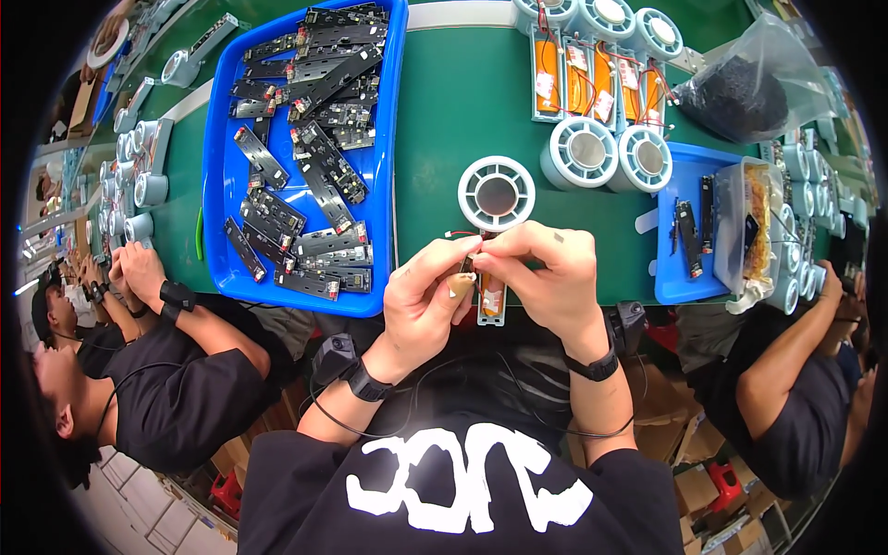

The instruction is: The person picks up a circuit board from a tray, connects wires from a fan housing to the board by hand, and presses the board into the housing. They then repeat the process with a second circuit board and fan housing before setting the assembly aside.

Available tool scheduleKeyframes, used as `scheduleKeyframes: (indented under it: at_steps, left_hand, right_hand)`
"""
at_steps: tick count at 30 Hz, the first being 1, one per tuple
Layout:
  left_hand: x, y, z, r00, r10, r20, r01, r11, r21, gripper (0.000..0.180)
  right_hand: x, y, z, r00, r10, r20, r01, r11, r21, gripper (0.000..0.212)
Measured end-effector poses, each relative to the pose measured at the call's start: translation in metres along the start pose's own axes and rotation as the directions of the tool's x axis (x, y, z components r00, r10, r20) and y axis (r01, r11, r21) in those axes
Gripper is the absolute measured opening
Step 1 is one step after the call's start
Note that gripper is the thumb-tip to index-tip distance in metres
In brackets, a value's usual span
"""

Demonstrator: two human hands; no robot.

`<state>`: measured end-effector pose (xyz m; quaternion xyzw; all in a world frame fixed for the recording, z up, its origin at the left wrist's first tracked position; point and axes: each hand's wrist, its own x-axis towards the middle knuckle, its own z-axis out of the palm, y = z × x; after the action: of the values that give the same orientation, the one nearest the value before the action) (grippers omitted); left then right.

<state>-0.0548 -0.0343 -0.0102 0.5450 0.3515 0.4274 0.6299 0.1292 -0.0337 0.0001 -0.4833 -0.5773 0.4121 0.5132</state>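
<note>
Fine wires (462, 232) being pinched by L hand (418, 298) + R hand (548, 277).
Wires apparently being held over round-headed unit (497, 193) near table (435, 139) edge; slack ideally being kept, w/o tugging.

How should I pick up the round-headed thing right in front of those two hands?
Probably by the outer rim of its round head, coming from the far side. That wide circle's far edge is uncovered, while the left hand and right hand crowd the narrow handle, whose orange part lies exposed.
</note>
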Motion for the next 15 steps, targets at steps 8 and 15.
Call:
scheduleKeyframes:
  at_steps: [8, 15]
  left_hand:
    - [0.0059, -0.0010, -0.0032, 0.994, 0.061, 0.086, -0.061, 0.998, -0.004, 0.033]
    - [0.0056, 0.0002, -0.0014, 0.995, 0.013, 0.097, -0.010, 0.999, -0.035, 0.033]
  right_hand:
    - [-0.0019, 0.0046, -0.0004, 0.999, -0.042, -0.014, 0.043, 0.996, 0.080, 0.007]
    - [-0.0050, 0.0067, 0.0042, 0.999, -0.045, -0.030, 0.048, 0.992, 0.114, 0.008]
